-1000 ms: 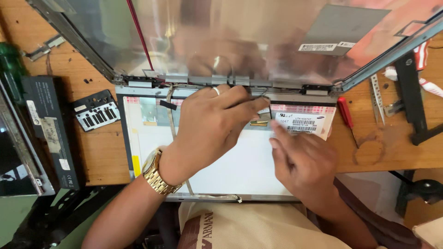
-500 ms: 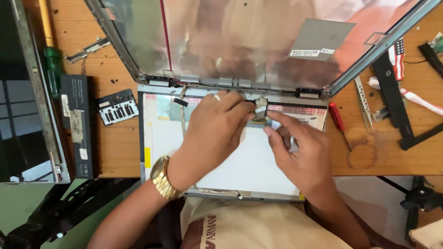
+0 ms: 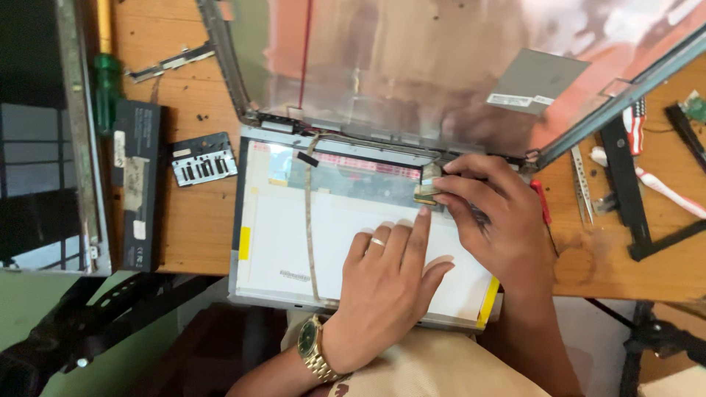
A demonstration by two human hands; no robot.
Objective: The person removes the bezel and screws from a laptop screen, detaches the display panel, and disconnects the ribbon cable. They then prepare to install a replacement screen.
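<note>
Since half a second ago, our left hand [image 3: 390, 283] slides down flat onto the screen panel [image 3: 294, 242]; our right hand [image 3: 493, 220] pinches the cable connector [image 3: 429, 187] directly above its fingertips.

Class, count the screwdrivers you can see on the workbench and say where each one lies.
2. A green-handled screwdriver lies at the bench's far left, beside the black battery pack. A red-handled screwdriver lies just right of the right hand. Others may be hidden.
</note>
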